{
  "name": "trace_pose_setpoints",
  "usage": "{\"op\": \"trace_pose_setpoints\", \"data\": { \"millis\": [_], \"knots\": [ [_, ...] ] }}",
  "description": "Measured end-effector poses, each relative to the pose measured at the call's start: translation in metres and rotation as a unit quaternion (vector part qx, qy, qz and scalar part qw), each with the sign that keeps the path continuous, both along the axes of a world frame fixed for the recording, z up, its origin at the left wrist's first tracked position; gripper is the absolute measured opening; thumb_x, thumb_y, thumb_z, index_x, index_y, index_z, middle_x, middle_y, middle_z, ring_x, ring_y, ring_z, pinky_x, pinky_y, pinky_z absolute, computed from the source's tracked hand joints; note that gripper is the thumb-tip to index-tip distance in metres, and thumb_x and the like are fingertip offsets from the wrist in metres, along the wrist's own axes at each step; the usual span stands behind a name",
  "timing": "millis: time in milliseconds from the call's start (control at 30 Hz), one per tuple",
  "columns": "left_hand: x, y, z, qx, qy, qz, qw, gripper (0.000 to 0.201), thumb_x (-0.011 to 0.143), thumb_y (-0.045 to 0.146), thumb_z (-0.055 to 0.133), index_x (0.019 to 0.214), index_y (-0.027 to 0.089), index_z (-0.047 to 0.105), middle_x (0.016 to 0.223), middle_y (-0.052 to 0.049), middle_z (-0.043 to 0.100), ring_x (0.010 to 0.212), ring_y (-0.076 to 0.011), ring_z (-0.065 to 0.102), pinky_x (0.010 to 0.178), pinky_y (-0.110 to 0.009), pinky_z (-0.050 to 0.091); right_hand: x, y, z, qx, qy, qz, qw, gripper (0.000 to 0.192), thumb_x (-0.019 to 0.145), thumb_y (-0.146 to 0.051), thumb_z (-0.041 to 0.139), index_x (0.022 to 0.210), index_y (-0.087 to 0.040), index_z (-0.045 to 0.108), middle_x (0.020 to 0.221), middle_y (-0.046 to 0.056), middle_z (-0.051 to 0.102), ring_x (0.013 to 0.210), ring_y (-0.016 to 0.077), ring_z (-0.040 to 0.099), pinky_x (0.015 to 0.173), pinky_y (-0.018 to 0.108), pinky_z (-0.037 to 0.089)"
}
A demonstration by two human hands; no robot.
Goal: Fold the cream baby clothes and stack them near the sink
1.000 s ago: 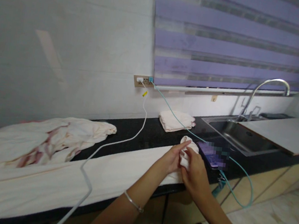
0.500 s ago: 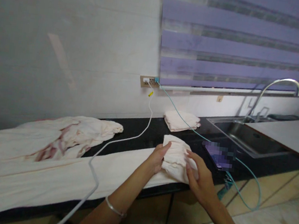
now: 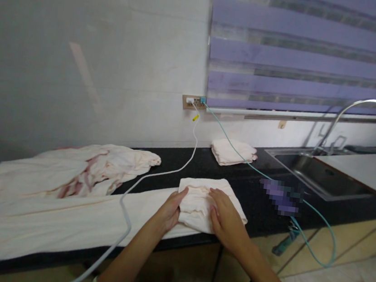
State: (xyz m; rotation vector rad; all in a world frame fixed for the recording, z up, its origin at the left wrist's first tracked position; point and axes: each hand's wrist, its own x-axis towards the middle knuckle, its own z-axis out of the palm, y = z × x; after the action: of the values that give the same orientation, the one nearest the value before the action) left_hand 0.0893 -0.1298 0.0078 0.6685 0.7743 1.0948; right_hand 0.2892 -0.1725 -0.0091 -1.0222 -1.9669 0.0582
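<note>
A long cream cloth [image 3: 71, 223] lies along the front of the counter, its right end gathered into a folded bundle [image 3: 225, 196]. My left hand [image 3: 171, 212] grips the bundle's left edge, thumb on top and the other fingers mostly hidden beneath. On the bundle's front right part is my right hand [image 3: 224, 218], its bent fingers closed on the fabric. Behind the strip, a crumpled cream cloth with reddish-brown patches [image 3: 91, 172] is heaped at the left. A neatly folded cream cloth [image 3: 232, 153] sits near the wall.
A white cable [image 3: 127, 218] crosses over the long cloth from the wall socket [image 3: 194, 101]. A teal cable [image 3: 333, 241] runs to a blurred-out phone-like object [image 3: 279, 195] on the black counter [image 3: 179, 158]. Farther right are a sink [image 3: 307, 171], a faucet [image 3: 336, 118] and a white board [image 3: 372, 170].
Both hands have moved left and slightly down with the cloth bundle. More of the bundle now lies flat and wide on the counter. The view has shifted slightly.
</note>
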Motion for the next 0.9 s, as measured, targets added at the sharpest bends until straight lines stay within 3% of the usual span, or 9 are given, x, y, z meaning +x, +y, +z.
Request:
{"op": "trace_pose_setpoints", "data": {
  "millis": [200,333,400,467,500,567,633,733,900],
  "knots": [
    [-0.016,-0.005,-0.011,-0.023,-0.021,-0.010,0.999,0.040,0.095,0.024,0.065,0.131,0.008,0.065,0.116,-0.016,0.077,0.110,-0.0296,0.073,0.097,-0.041,0.059,-0.027,0.020,-0.004,-0.022,-0.020,0.024,0.999,0.048,0.099,-0.015,0.038,0.144,-0.013,0.052,0.143,0.019,0.059,0.138,0.0253,0.052,0.118,0.050,0.044],
    [-0.015,-0.007,-0.007,-0.006,-0.019,-0.034,0.999,0.047,0.091,0.027,0.068,0.132,0.006,0.062,0.115,-0.018,0.076,0.111,-0.0320,0.072,0.097,-0.043,0.058,-0.034,0.027,-0.017,-0.060,-0.093,-0.010,0.994,0.051,0.097,-0.019,0.044,0.146,-0.008,0.051,0.147,0.021,0.056,0.140,0.0281,0.049,0.119,0.050,0.040],
    [-0.017,-0.004,-0.003,0.027,0.035,-0.027,0.999,0.053,0.088,0.031,0.072,0.132,0.005,0.061,0.120,-0.021,0.073,0.113,-0.0342,0.071,0.098,-0.046,0.057,-0.035,0.028,-0.021,-0.074,-0.143,-0.027,0.987,0.053,0.098,-0.023,0.046,0.148,-0.008,0.050,0.153,0.021,0.051,0.146,0.0305,0.043,0.121,0.053,0.035],
    [-0.024,0.001,0.002,0.072,0.166,0.051,0.982,0.057,0.087,0.034,0.071,0.135,0.007,0.058,0.128,-0.022,0.069,0.118,-0.0348,0.068,0.102,-0.050,0.054,-0.034,0.028,-0.022,-0.087,-0.188,-0.036,0.978,0.055,0.100,-0.030,0.045,0.151,-0.009,0.049,0.158,0.020,0.045,0.151,0.0321,0.035,0.123,0.054,0.031],
    [-0.029,0.002,0.005,0.106,0.256,0.114,0.954,0.057,0.087,0.034,0.070,0.136,0.008,0.056,0.133,-0.022,0.066,0.121,-0.0345,0.066,0.106,-0.052,0.051,-0.034,0.028,-0.021,-0.093,-0.205,-0.040,0.974,0.057,0.101,-0.034,0.044,0.152,-0.010,0.048,0.160,0.019,0.043,0.153,0.0332,0.031,0.123,0.054,0.029],
    [-0.039,0.004,0.012,0.204,0.431,0.222,0.850,0.054,0.089,0.032,0.065,0.138,0.011,0.053,0.142,-0.021,0.060,0.131,-0.0329,0.059,0.115,-0.055,0.043,-0.034,0.026,-0.019,-0.104,-0.224,-0.051,0.968,0.061,0.102,-0.043,0.042,0.155,-0.012,0.046,0.163,0.017,0.039,0.155,0.0364,0.023,0.124,0.055,0.025],
    [-0.041,0.002,0.018,0.314,0.543,0.246,0.739,0.050,0.094,0.033,0.058,0.139,0.013,0.053,0.147,-0.019,0.057,0.138,-0.0297,0.053,0.121,-0.053,0.036,-0.035,0.023,-0.016,-0.114,-0.231,-0.060,0.964,0.065,0.102,-0.048,0.041,0.157,-0.014,0.044,0.165,0.014,0.036,0.156,0.0391,0.019,0.124,0.056,0.022],
    [-0.025,-0.004,0.019,0.411,0.623,0.147,0.649,0.046,0.101,0.034,0.042,0.142,0.014,0.055,0.149,-0.015,0.057,0.143,-0.0260,0.048,0.124,-0.049,0.034,-0.036,0.021,-0.012,-0.131,-0.235,-0.066,0.961,0.067,0.102,-0.051,0.041,0.159,-0.017,0.042,0.166,0.012,0.034,0.156,0.0390,0.019,0.125,0.055,0.020],
    [0.029,-0.006,0.001,0.345,0.746,-0.010,0.570,0.048,0.104,0.035,0.036,0.146,0.021,0.056,0.157,-0.010,0.051,0.149,-0.0339,0.039,0.120,-0.063,0.032,-0.019,0.029,-0.006,-0.170,-0.249,-0.061,0.952,0.070,0.097,-0.049,0.047,0.159,-0.020,0.041,0.167,0.008,0.033,0.156,0.0382,0.017,0.126,0.054,0.016]
  ]
}}
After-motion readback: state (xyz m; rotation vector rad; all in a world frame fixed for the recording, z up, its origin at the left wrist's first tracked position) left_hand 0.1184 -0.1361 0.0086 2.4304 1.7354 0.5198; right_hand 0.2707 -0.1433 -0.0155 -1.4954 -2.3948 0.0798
